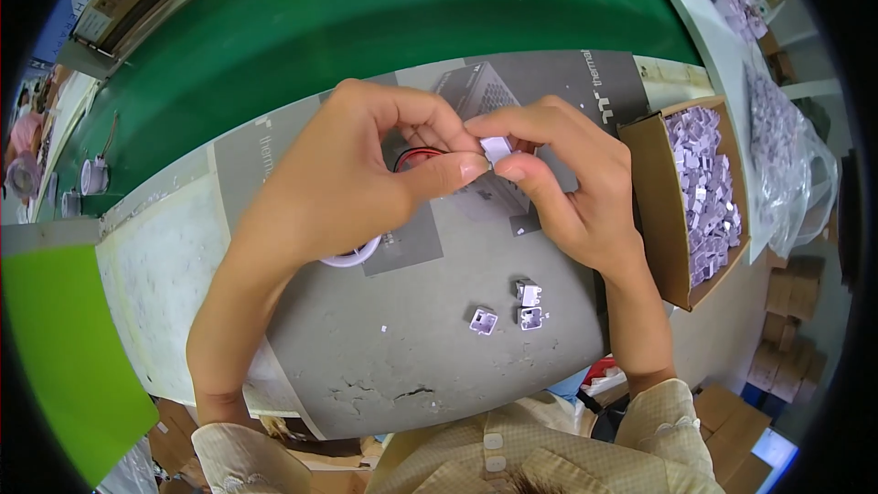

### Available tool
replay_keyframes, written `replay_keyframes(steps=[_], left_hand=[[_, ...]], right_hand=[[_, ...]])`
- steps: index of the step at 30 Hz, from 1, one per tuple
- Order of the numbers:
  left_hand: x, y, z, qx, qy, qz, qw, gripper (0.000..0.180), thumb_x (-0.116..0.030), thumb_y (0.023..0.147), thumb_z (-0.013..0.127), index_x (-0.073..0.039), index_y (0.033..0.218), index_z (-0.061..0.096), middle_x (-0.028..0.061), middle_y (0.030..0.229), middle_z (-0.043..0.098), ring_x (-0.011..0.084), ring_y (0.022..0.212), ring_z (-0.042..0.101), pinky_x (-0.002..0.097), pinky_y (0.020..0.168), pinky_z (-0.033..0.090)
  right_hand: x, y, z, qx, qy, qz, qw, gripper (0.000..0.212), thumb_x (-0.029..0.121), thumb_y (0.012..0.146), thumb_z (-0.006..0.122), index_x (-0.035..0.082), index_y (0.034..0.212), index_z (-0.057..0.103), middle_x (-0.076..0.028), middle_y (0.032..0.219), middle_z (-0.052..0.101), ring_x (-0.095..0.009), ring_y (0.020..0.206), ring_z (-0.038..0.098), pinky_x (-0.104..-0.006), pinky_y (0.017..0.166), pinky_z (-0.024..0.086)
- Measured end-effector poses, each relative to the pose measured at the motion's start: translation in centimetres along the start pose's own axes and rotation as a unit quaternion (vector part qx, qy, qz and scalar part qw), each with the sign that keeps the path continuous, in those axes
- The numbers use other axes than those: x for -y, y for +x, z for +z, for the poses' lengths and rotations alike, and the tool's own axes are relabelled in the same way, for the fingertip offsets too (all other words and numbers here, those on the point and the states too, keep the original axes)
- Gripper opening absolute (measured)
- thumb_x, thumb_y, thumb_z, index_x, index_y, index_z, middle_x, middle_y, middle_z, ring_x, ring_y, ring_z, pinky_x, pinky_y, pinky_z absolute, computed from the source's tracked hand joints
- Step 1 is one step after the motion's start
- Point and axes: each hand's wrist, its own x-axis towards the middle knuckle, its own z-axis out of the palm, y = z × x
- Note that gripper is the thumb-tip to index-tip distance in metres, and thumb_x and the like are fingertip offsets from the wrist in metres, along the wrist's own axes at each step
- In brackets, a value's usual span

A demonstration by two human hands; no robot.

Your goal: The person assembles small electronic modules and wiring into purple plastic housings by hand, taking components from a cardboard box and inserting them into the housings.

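Note:
My left hand (343, 174) is closed, thumb and fingers pinched around a pair of red and black wires (421, 153). Under its palm shows the rim of a round white part (352, 257), mostly hidden. Facing it, my right hand (585, 178) pinches a small white plastic housing (497, 148) between thumb and index finger. The fingertips of both hands meet at this housing; whether the wires enter it I cannot tell. Below the right hand, three loose white housings lie on the grey work surface: one housing (483, 320) apart, another (528, 292) beside a third (530, 317).
To the right, a cardboard box (660, 210) is full of small white housings. Beyond it lie clear plastic bags (782, 155). A green conveyor belt (412, 14) runs behind the worn grey mat (366, 348). At the far left stands a round white part with wires (93, 177).

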Motion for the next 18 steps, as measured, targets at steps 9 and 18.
replay_keyframes(steps=[9, 18], left_hand=[[-0.4, 0.1, 0.0, 0.013, -0.04, -0.033, 0.999, 0.014, -0.014, 0.087, 0.077, -0.001, 0.09, 0.073, -0.0022, 0.084, 0.068, 0.0056, 0.078, 0.053, 0.0227, 0.073, 0.039], [-1.2, -0.5, 0.8, -0.048, 0.03, -0.037, 0.998, 0.013, -0.013, 0.088, 0.076, -0.001, 0.091, 0.072, -0.0021, 0.086, 0.068, 0.0052, 0.078, 0.055, 0.0209, 0.073, 0.04]], right_hand=[[0.2, -0.1, -0.1, 0.001, 0.076, 0.069, 0.995, 0.017, 0.004, 0.088, 0.071, -0.001, 0.104, 0.071, -0.009, 0.096, 0.072, -0.016, 0.078, 0.065, -0.0278, 0.069, 0.053], [0.7, -0.3, -0.2, 0.024, 0.195, 0.21, 0.958, 0.018, 0.006, 0.094, 0.069, -0.001, 0.111, 0.069, -0.007, 0.096, 0.071, -0.01, 0.082, 0.064, -0.0245, 0.073, 0.052]])
